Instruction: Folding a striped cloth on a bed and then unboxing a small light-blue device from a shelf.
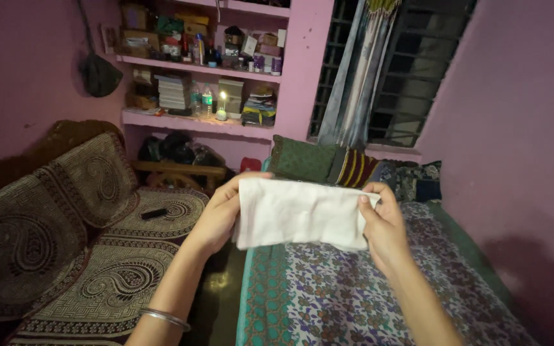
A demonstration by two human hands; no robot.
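On the far left is a sofa point(46, 243) with a brown swirly cover, and a small dark remote point(154, 213) lies on its seat. A silver bangle point(165, 318) sits on the left arm. The left hand point(216, 214) holds the left edge of a folded white cloth point(299, 213), with the thumb in front and the fingers curled behind, so its grip is closed on the cloth. The cloth is up in the air, stretched flat between both hands, above the near end of the bed point(367, 295) and the dark floor gap point(216, 301) beside it. The right hand point(383, 224) pinches the right edge, so its grip is closed on the cloth too. The bed has a flower sheet, and pillows point(354, 168) are piled at its far end under the window point(405, 70). Far back, shelves point(203, 70) are full of boxes and bottles. What could go wrong? The right hand holds only a small bit of the edge, so I think the cloth could slip out and hang down. If the left hand lets go, the cloth might drop into the floor gap and get dirty. The fold could also fall open if the hands pull unevenly. The room is dim, so a crooked fold may be hard to see.
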